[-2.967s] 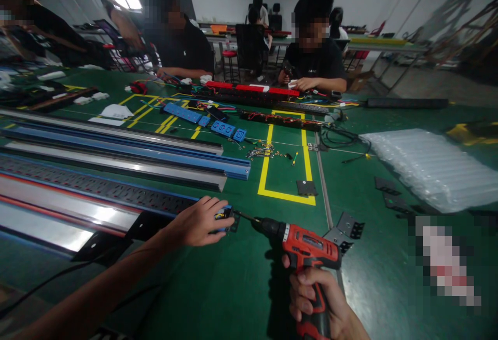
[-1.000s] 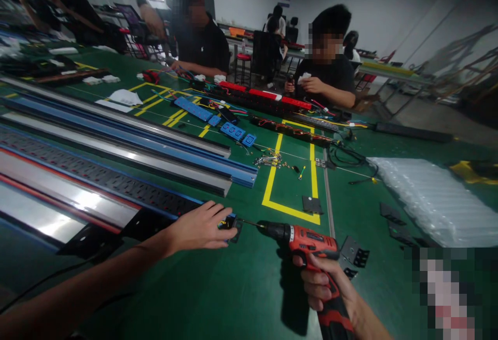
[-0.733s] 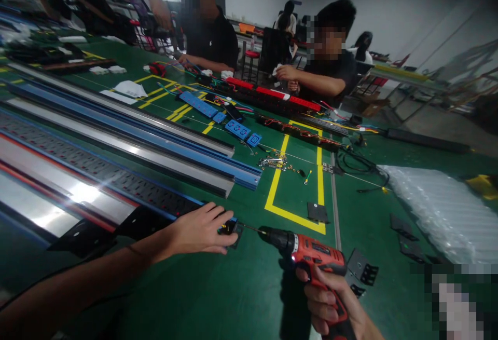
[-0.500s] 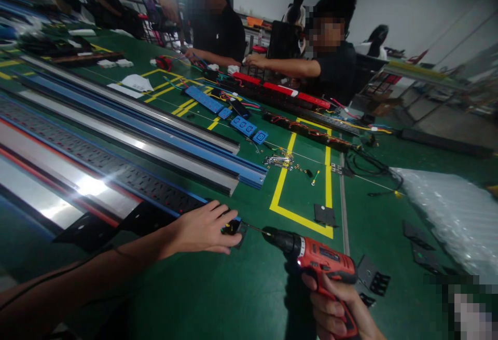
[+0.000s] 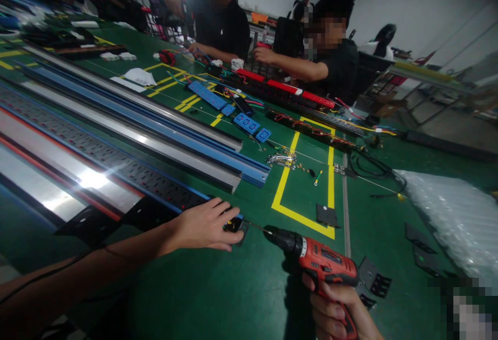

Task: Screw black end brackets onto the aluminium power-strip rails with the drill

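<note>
My right hand (image 5: pixel 338 306) is wrapped round the handle of a red and black cordless drill (image 5: pixel 329 259). A long thin bit (image 5: pixel 257 227) runs from its chuck leftward, its tip at the black end piece (image 5: pixel 243 233) of a long power strip (image 5: pixel 116 161). Over that same end lies my left hand (image 5: pixel 204 226), fingers curled round the strip, with bits of yellow and green wire showing beneath them. The strip has a dark socket face and blue edges. Whether the tip sits in a screw is too small to tell.
Metal and blue rails (image 5: pixel 175 132) lie left of centre. Loose screws (image 5: pixel 286 159), black brackets (image 5: pixel 327 215) and bubble wrap (image 5: pixel 447 215) are on the green table (image 5: pixel 187 298). Blue socket modules (image 5: pixel 247 123) lie farther back. Co-workers sit across, one with an arm (image 5: pixel 295 65) stretched out.
The view has shifted slightly. My hands and the drill hold nearly the same pose at the strip's end. Across the table, a co-worker's hand has risen a little.
</note>
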`<state>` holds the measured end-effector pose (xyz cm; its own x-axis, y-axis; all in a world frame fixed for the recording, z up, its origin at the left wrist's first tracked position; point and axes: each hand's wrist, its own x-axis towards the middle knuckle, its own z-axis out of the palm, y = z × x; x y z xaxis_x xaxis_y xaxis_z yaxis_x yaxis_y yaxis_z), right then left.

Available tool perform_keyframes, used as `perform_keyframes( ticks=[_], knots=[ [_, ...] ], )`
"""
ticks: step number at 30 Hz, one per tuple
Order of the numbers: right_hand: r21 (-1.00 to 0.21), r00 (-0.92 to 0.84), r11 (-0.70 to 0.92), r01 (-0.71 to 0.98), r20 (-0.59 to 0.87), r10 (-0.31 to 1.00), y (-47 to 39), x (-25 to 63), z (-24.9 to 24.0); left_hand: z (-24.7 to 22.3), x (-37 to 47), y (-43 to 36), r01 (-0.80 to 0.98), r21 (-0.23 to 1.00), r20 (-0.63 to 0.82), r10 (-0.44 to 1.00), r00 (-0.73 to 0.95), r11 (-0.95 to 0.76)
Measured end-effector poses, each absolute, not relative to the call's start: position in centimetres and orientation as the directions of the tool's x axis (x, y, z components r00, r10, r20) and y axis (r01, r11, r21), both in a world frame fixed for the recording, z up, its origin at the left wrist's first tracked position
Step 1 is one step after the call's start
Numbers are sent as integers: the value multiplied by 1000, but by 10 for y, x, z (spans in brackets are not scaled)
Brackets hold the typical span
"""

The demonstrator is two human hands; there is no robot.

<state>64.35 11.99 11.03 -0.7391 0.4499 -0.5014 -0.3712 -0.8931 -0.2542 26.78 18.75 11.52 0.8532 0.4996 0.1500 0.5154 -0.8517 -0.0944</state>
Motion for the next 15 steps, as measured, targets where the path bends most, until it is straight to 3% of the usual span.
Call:
perform_keyframes(
  ticks=[8, 15],
  knots=[
    [-204, -724, -859, -470, -467, 507, 112, 644, 100, 116, 268, 187, 519, -92, 156, 503, 850, -850],
    [-251, -728, -847, -468, -434, 531, 112, 644, 100, 115, 268, 188, 519, -104, 191, 495, 848, -848]
  ],
)
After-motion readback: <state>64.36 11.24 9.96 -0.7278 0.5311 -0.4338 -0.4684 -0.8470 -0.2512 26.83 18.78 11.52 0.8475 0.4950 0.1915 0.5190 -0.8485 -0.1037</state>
